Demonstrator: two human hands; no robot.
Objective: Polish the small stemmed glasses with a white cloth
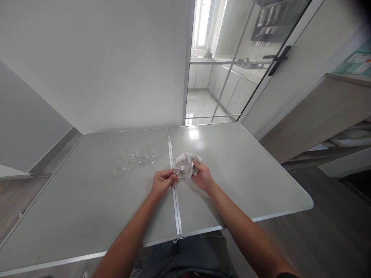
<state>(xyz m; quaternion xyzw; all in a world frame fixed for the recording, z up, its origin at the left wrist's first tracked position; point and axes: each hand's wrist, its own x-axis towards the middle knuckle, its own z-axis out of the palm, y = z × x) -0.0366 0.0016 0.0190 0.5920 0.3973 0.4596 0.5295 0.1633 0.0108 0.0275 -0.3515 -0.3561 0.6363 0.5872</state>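
Note:
Over the table's centre seam, my left hand (164, 183) pinches a small clear stemmed glass (181, 168) near its foot, fingers closed. My right hand (201, 175) is closed on a white cloth (185, 159), which is bunched behind and around the glass bowl. Part of the glass is hidden by the cloth. To the left, several clear stemmed glasses (152, 155) are grouped on the table; some stand upright, and the leftmost ones (118, 166) are too faint to tell how they rest.
The pale table (87, 208) has a metal seam (175, 208) and metal edging. A white wall (116, 69) rises behind it. At the back right is a glazed door (232, 69) with a dark handle (279, 60). Wooden shelves (324, 112) stand on the right.

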